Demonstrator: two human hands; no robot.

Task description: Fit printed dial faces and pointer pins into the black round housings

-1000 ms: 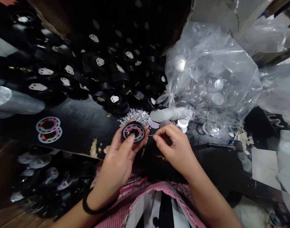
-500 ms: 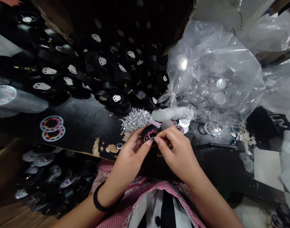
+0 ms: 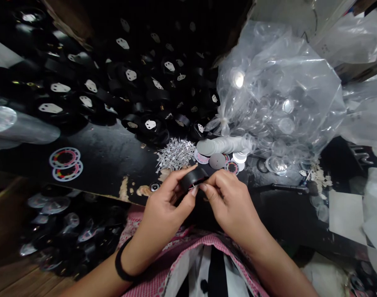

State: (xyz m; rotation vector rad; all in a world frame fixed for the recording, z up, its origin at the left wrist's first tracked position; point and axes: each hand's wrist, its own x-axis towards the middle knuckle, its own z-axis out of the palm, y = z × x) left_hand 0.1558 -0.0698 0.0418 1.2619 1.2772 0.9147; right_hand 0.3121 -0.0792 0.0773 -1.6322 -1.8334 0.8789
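Just below the centre of the frame, the left hand (image 3: 163, 214) and right hand (image 3: 234, 204) meet with fingertips pinched on a small black round casing (image 3: 193, 178) tilted on edge, close beneath the heap of silver pointers (image 3: 175, 154) on the black worktop (image 3: 108, 156).

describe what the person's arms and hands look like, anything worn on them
Both forearms are bare, with no sleeves or gloves. The left hand has a plain black band around the wrist. The right hand wears nothing visible: no ring, watch or band. Fingernails are short and look unpainted.
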